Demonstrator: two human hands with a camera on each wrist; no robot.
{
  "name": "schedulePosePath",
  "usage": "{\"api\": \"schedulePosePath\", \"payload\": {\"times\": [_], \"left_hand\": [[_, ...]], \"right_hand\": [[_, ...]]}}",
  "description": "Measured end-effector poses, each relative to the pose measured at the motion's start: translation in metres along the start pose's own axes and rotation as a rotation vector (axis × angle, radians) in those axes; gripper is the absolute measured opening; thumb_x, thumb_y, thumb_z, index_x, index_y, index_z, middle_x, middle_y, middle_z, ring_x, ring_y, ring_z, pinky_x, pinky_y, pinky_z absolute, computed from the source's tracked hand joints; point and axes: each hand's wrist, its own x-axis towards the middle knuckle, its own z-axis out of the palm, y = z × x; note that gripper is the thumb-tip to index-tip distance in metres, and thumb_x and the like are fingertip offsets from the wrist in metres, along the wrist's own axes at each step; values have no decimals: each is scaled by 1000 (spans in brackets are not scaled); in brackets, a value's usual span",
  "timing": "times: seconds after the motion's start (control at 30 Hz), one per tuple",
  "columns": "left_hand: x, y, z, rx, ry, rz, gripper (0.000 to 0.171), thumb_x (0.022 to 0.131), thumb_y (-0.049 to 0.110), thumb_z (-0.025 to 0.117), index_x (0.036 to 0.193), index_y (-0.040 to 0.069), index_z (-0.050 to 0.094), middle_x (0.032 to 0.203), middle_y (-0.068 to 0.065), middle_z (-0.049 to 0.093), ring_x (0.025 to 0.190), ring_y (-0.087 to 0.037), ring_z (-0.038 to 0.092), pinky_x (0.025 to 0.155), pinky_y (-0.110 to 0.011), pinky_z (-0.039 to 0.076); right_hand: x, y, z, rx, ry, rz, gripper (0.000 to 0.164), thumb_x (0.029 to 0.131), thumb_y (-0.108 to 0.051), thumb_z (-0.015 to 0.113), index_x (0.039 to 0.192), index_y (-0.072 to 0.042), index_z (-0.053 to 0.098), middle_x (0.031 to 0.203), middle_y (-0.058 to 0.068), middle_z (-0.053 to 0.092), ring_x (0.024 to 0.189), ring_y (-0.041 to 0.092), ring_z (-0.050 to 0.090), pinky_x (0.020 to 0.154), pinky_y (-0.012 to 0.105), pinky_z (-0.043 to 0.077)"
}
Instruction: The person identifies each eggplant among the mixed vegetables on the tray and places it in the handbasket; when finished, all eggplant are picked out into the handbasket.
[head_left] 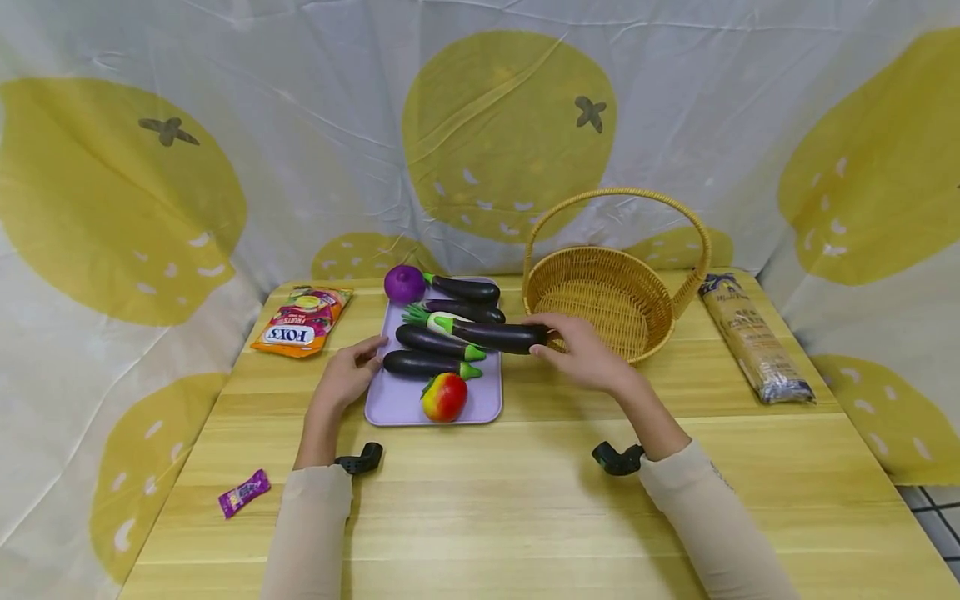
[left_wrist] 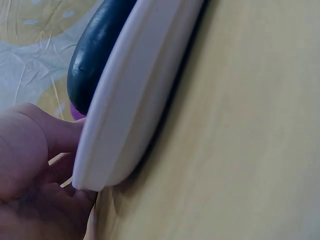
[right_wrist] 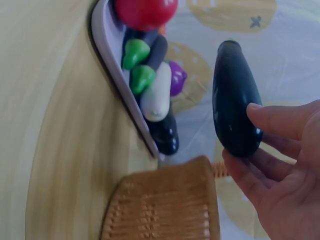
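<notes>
My right hand grips an eggplant by its thick end, thumb on one side and fingers on the other. In the right wrist view that eggplant is held up off the tray. My left hand pinches the left rim of the lilac tray; the left wrist view shows thumb and fingers at the tray wall. On the tray lie several more eggplants, a white radish with green leaves, a purple onion and a red-yellow mango.
A wicker basket with a tall handle stands right of the tray, close behind my right hand. An orange Fox's candy bag lies at left, a small purple packet nearer me. A long pack of noodles lies far right. Patterned cloth hangs behind.
</notes>
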Motion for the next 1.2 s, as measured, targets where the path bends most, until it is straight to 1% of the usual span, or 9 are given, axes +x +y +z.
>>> {"api": "schedulePosePath", "payload": {"times": [0.1,0.2,0.4,0.5,0.6,0.73,0.93,1.13,1.2], "left_hand": [[0,0,0,-2,-3,-4,46,106,20,52,153,21,52,151,-22,53,140,-39,46,122,-57,32],[0,-1,-1,3,-5,-6,47,106,20,52,153,21,52,148,-23,54,137,-39,47,121,-58,33],[-1,0,-1,2,-13,-9,47,106,19,53,153,20,52,143,-22,56,131,-38,48,119,-58,36],[-1,0,-1,-7,-11,-7,47,105,19,53,152,19,53,143,-22,57,131,-38,48,119,-58,36],[0,1,-1,-11,-6,-7,47,105,19,54,152,20,53,143,-22,57,132,-38,49,119,-57,36],[0,0,-1,-5,-5,-4,47,106,20,53,153,20,52,144,-22,57,133,-37,49,120,-57,35],[0,-2,-1,-7,-11,-7,47,106,20,53,153,21,52,141,-21,57,129,-37,49,118,-57,37],[0,-2,-2,-11,-20,-22,47,107,21,53,153,23,51,142,-21,56,128,-36,48,118,-56,38],[0,-2,-2,-13,-22,-24,47,107,21,53,153,23,51,143,-20,56,128,-37,48,118,-56,38]], "right_hand": [[-9,5,-12,-18,20,27,42,98,-11,68,139,-6,60,140,15,63,124,34,63,106,51,51],[-16,10,-24,-26,38,53,41,99,-10,68,139,-8,60,140,15,63,127,35,61,108,53,50],[-31,28,-50,-66,88,109,42,99,-9,68,139,-9,59,140,17,62,128,41,59,106,58,49],[-36,38,-63,-75,110,160,43,100,-10,67,142,-10,57,143,17,59,131,42,56,107,60,47],[-39,46,-73,-83,125,185,43,102,-11,64,144,-9,55,145,19,56,132,43,53,106,61,45],[-40,58,-81,-94,127,205,44,103,-10,62,146,-6,52,145,23,54,130,44,53,102,62,46],[-36,71,-85,-127,112,254,48,103,-5,57,149,0,46,149,28,48,130,47,50,106,64,43],[-24,84,-90,-211,124,264,47,101,-3,57,147,3,48,142,31,51,115,45,54,93,59,47],[-18,88,-91,-230,130,269,46,101,-2,57,146,4,49,141,31,52,115,45,55,91,59,48]]}}
